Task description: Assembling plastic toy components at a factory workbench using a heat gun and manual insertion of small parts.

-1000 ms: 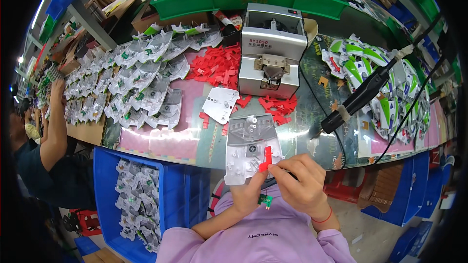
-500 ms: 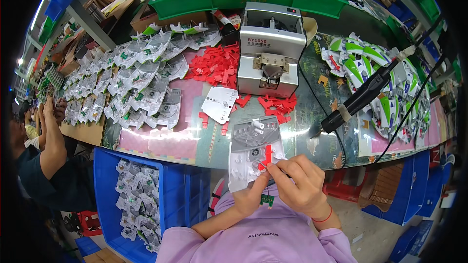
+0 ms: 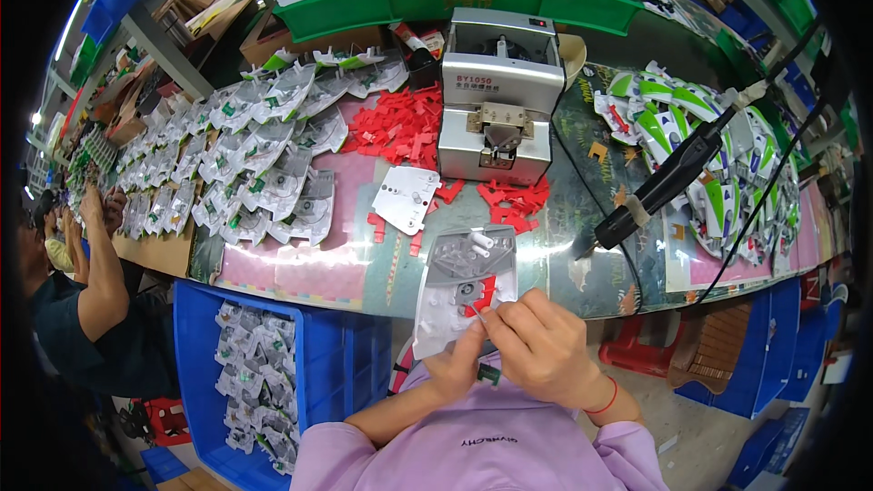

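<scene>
The left hand [image 3: 452,370] clasped the near end of the grey-and-white shell [image 3: 441,298] over the counter's [image 3: 566,275] front edge, seemingly to steady it with its posted inner face exposed. The right hand's [image 3: 546,350] thumb and forefinger were pressed together beside the red piece [image 3: 486,293] inside the shell, apparently for fine control; whether they gripped it, I could not tell.

Smooth plastic before you, and metal behind it
The housing [image 3: 444,295] that you hold seems to be of smooth plastic, slightly glossy; your red piece [image 3: 485,294] looks like plastic also. The machine [image 3: 497,82] has a silvery metal finish, the counter [image 3: 556,259] shines glossily, and your shirt [image 3: 491,464] is of matt cloth.
</scene>
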The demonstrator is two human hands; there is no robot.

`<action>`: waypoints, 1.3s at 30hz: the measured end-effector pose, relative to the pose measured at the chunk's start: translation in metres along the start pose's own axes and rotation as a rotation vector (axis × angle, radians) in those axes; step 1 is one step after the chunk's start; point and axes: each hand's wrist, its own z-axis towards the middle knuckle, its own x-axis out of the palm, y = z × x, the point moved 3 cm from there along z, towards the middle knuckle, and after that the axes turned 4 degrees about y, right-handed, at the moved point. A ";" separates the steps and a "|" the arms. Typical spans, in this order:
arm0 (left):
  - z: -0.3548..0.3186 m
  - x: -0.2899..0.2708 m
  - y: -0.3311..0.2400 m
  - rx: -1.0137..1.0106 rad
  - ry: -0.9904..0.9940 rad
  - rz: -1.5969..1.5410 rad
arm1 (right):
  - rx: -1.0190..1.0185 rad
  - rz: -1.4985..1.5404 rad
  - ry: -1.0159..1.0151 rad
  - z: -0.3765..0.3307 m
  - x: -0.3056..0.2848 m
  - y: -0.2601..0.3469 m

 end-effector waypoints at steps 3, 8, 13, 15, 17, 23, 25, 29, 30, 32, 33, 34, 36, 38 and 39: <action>0.006 -0.016 0.010 0.095 0.051 0.100 | -0.004 -0.020 0.022 0.001 0.003 0.002; 0.014 -0.027 -0.008 0.041 0.067 0.273 | 0.016 0.024 0.064 0.000 0.017 0.004; 0.021 -0.034 -0.028 0.043 0.137 0.304 | -0.016 0.224 0.141 -0.002 0.015 0.004; 0.021 -0.044 -0.028 -0.026 0.132 0.294 | 0.034 0.235 0.115 -0.003 0.003 -0.002; 0.020 -0.053 -0.028 -0.093 0.117 0.282 | 0.078 0.250 0.095 -0.002 -0.003 -0.016; 0.010 -0.061 -0.016 -0.432 0.434 0.238 | 0.333 0.491 0.084 0.016 0.010 -0.063; 0.007 -0.057 -0.018 -0.457 0.420 0.193 | 0.339 0.572 0.110 0.022 0.028 -0.069; 0.001 -0.056 -0.015 -0.581 0.474 0.165 | 0.161 0.426 0.111 0.038 0.057 -0.068; 0.000 -0.055 -0.016 -0.581 0.451 0.164 | 0.156 0.427 0.111 0.041 0.064 -0.069; 0.000 -0.056 -0.016 -0.579 0.428 0.162 | 0.100 0.254 0.163 0.047 0.077 -0.070; -0.001 -0.058 -0.014 -0.587 0.434 0.158 | 0.095 0.255 0.164 0.048 0.084 -0.069; -0.001 -0.060 -0.013 -0.597 0.440 0.154 | 0.077 0.176 0.217 0.049 0.092 -0.069; -0.001 -0.061 -0.012 -0.603 0.448 0.160 | 0.056 0.096 0.272 0.051 0.098 -0.064; -0.001 -0.061 -0.012 -0.610 0.456 0.165 | 0.007 0.172 0.212 0.053 0.098 -0.059; -0.001 -0.060 -0.012 -0.604 0.458 0.146 | 0.005 0.172 0.215 0.054 0.099 -0.059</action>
